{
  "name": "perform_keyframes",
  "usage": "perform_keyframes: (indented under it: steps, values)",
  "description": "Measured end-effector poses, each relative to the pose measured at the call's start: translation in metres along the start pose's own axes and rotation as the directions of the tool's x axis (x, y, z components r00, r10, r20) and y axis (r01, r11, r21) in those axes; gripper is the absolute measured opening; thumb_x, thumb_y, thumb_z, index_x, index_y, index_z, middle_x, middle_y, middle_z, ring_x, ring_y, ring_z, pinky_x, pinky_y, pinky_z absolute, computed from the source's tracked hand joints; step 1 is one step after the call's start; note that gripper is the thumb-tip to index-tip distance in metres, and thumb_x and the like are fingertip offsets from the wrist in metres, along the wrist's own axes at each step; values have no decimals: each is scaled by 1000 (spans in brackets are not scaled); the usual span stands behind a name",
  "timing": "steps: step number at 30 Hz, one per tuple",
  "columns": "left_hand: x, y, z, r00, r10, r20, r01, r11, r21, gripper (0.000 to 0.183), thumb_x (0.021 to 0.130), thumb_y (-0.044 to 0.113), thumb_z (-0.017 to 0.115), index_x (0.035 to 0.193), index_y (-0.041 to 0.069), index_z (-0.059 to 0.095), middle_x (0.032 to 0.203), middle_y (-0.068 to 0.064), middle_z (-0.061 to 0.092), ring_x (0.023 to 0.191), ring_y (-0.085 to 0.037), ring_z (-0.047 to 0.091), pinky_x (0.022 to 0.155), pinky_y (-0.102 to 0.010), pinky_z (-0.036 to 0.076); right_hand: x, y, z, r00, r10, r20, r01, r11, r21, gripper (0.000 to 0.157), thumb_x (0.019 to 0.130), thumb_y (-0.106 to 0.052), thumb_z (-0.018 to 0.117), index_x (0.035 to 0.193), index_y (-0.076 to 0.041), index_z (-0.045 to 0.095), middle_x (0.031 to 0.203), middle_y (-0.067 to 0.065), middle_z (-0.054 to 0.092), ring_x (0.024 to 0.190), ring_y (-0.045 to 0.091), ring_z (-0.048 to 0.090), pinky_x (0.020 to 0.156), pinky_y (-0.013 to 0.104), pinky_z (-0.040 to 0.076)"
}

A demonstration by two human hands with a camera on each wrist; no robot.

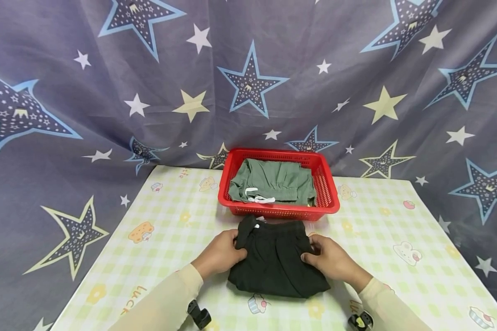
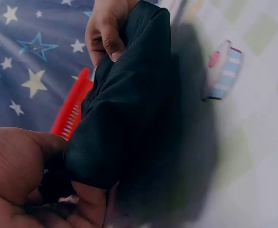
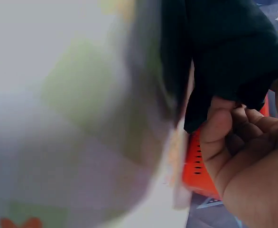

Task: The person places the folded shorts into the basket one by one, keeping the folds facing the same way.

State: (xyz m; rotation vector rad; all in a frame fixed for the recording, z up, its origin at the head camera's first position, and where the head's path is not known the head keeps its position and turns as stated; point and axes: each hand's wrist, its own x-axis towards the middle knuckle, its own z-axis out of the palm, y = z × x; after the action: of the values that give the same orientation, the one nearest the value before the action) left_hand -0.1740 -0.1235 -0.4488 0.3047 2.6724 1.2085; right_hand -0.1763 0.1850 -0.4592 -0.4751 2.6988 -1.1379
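Note:
Between my two hands is a folded black garment [image 1: 279, 262] with a gathered waistband, which looks like shorts; its lower part hangs over the table just in front of the basket. My left hand [image 1: 222, 252] grips its left side near the waistband, thumb on the near face. At its right side my right hand [image 1: 330, 258] pinches the cloth between thumb and fingers. Both wrist views show the dark cloth [image 2: 125, 104] raised off the table, with a shadow beneath. Behind it, a red plastic basket [image 1: 333, 195] holds a folded green garment [image 1: 273, 179] with white drawstrings.
The table wears a green-and-white checked cloth [image 1: 385, 257] printed with cartoon figures. A dark curtain [image 1: 248, 27] with star patterns hangs behind and at both sides. The basket stands at the table's back edge, close against the curtain.

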Motion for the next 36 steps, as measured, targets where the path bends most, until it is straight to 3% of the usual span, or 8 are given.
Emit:
perform_keyframes:
  steps: [7,13,20,24,30,36]
  values:
    - [-9,19,-17,997,65,-37,-66,998,-18,16,78,15,66,94,12,65,77,6,61,71,-14,54,67,-31,47,-6,-21,-20,998,-40,-51,39,999,-23,14,81,-18,71,91,-17,61,72,-5,56,66,13,52,61,29,43]
    - [-19,38,-34,996,89,-12,-89,995,-41,17,80,15,65,96,11,64,79,5,62,72,-14,56,66,-31,48,-13,-42,-37,994,-86,-61,85,996,-18,13,81,-18,71,90,-19,62,74,-6,58,67,14,53,63,30,44]
    - [-25,57,-53,994,111,-9,-112,991,-75,23,83,16,66,106,16,65,92,6,64,87,-12,58,75,-32,49,-15,-55,-52,989,-109,-102,107,994,-28,13,81,-17,71,89,-19,61,75,-5,58,67,13,53,62,29,44]
    - [-23,64,-60,991,130,-39,-134,984,-115,23,84,16,66,106,18,65,97,7,64,92,-9,59,79,-31,49,-14,-62,-60,985,-122,-121,121,993,-13,14,82,-17,70,93,-19,63,79,-5,61,69,13,56,64,30,47]
    - [-19,73,-66,991,119,-56,-128,973,-194,21,85,14,65,106,12,63,94,3,66,79,-10,65,72,-29,52,-9,-69,-72,978,-126,-167,120,992,-44,15,81,-17,70,91,-18,60,75,-3,58,67,16,53,61,31,45]
    - [0,81,-70,985,93,-145,-110,987,-115,19,84,17,66,103,14,64,83,4,66,73,-11,63,69,-29,51,8,-75,-83,968,-114,-225,98,992,-78,14,82,-18,69,91,-14,60,72,1,56,67,19,50,62,34,42]
